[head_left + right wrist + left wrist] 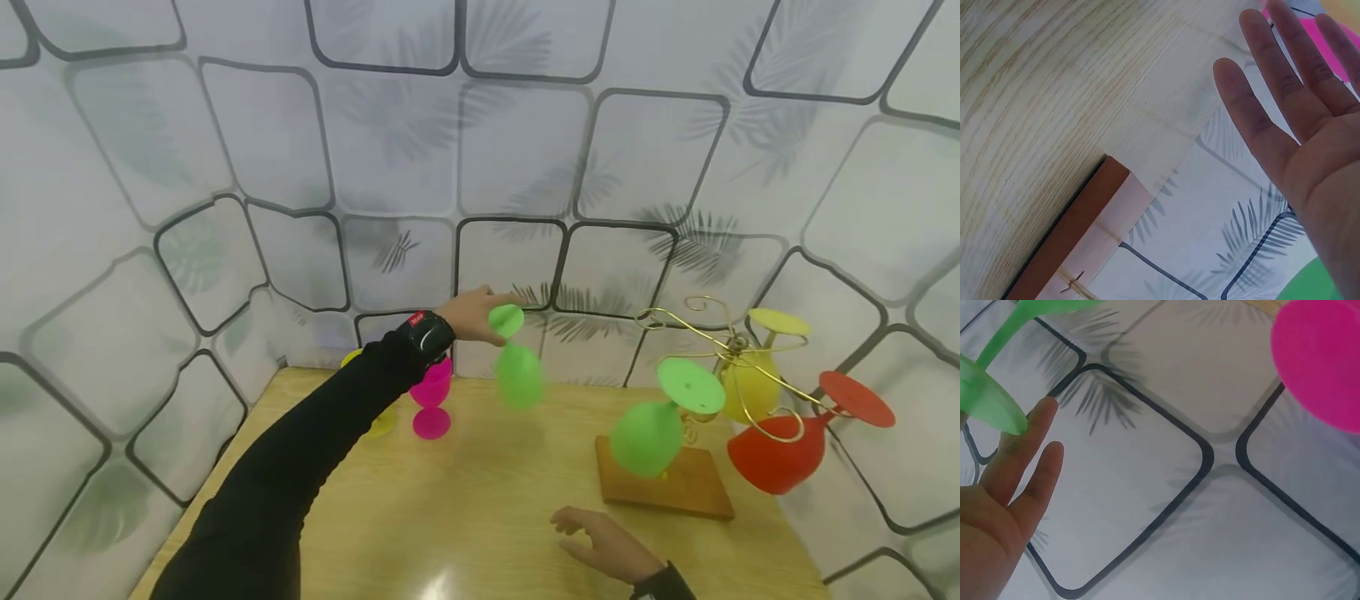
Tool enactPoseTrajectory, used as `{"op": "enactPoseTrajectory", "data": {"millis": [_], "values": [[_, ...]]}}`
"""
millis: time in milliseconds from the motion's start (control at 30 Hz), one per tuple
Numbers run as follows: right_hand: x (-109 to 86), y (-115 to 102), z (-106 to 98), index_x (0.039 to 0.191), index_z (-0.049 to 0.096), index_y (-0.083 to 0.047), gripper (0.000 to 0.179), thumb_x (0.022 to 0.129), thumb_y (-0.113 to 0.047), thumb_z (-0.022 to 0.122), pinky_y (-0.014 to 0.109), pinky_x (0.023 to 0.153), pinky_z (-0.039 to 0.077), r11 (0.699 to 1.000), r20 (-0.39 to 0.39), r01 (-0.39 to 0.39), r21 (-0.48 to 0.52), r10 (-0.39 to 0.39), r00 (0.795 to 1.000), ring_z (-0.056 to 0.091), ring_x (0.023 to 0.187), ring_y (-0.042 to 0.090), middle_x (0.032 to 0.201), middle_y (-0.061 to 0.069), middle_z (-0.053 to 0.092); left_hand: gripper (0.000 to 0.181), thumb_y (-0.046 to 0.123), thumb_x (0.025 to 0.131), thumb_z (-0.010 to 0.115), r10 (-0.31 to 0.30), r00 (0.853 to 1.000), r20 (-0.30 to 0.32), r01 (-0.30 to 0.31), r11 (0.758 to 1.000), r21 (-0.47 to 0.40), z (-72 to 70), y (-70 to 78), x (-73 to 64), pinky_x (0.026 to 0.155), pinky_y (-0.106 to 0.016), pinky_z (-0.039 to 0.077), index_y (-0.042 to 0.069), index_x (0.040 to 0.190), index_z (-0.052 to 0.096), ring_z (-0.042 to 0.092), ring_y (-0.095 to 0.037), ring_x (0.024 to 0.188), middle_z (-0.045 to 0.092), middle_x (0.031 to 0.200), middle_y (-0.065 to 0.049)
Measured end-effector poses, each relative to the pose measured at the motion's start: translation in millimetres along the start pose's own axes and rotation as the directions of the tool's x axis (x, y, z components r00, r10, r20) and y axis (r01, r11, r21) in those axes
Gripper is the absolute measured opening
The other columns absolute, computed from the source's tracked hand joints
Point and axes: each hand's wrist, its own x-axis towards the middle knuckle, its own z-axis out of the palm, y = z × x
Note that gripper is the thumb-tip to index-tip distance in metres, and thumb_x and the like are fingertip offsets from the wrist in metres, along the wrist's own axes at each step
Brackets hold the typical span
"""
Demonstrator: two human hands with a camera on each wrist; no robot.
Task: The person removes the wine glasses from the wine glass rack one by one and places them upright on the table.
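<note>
My left hand (pixel 474 314) pinches the foot of a green plastic goblet (pixel 519 377), which hangs bowl-down above the table's far side. In the left wrist view, the goblet's round foot (pixel 991 403) lies against the fingers, with two other fingers extended. A pink goblet (pixel 431 382) stands upright beneath the left wrist, and a yellow goblet (pixel 381 423) is mostly hidden behind the sleeve. Low over the table, my right hand (pixel 603 546) holds nothing; its fingers are spread in the right wrist view. It is nearest the wooden base (pixel 701 492) of a gold wire rack (pixel 738 346).
From the rack's curled arms hang another green goblet (pixel 647 437), a yellow one (pixel 752 383) and a red one (pixel 780 454), all upside down. The light wood table (pixel 450 517) meets a patterned wall covering (pixel 517 158) at the back and sides.
</note>
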Motion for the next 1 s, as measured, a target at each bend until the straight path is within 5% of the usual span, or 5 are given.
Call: {"op": "enactPoseTrajectory", "data": {"millis": [233, 467, 800, 1000], "values": [[1.4, 2, 2, 0.12, 0.057, -0.003, 0.038, 0.093, -0.029, 0.052, 0.052, 0.076, 0.053, 1.0, 0.007, -0.013, 0.015, 0.013, 1.0, 0.061, 0.098, 0.024, 0.111, 0.016, 0.066, 0.07, 0.03, 0.072, 0.075, 0.05, 0.99, -0.13, -0.07, 0.985, -0.157, 25.9, -22.4, -23.4, 0.088, -0.046, 0.052, 0.017, 0.135, 0.046, 0.053, -0.032, 0.11, 0.049, 0.129, -0.02], [2.6, 4, 2, 0.121, 0.057, -0.003, 0.039, 0.093, -0.03, 0.052, 0.048, 0.075, 0.054, 1.0, 0.012, -0.018, 0.012, 0.017, 1.0, 0.061, 0.097, 0.022, 0.111, 0.015, 0.066, 0.071, 0.023, 0.066, 0.081, 0.114, 0.963, -0.244, -0.189, 0.931, -0.311, 56.0, -40.0, -51.3, 0.101, -0.05, 0.045, 0.008, 0.128, 0.052, 0.051, -0.033, 0.121, 0.053, 0.134, -0.013], [4.3, 2, 2, 0.121, 0.057, -0.002, 0.041, 0.093, -0.031, 0.051, 0.051, 0.076, 0.053, 1.0, 0.009, -0.009, 0.003, 0.009, 1.0, 0.061, 0.097, 0.024, 0.112, 0.017, 0.066, 0.069, 0.022, 0.066, 0.082, -0.011, 0.934, -0.357, -0.171, 0.864, -0.474, 107.3, -47.5, -99.0, 0.099, -0.054, 0.046, 0.005, 0.125, 0.05, 0.057, -0.032, 0.114, 0.061, 0.122, -0.015], [6.5, 1, 4, 0.12, 0.057, -0.001, 0.04, 0.093, -0.03, 0.052, 0.052, 0.075, 0.054, 1.0, 0.009, 0.007, -0.012, -0.007, 1.0, 0.061, 0.097, 0.023, 0.111, 0.017, 0.067, 0.066, 0.009, 0.065, 0.081, -0.078, 0.923, -0.376, -0.199, 0.739, -0.643, 152.7, -46.3, -119.6, 0.098, -0.047, 0.048, -0.004, 0.117, 0.042, 0.056, -0.039, 0.115, 0.056, 0.121, -0.022]]}}
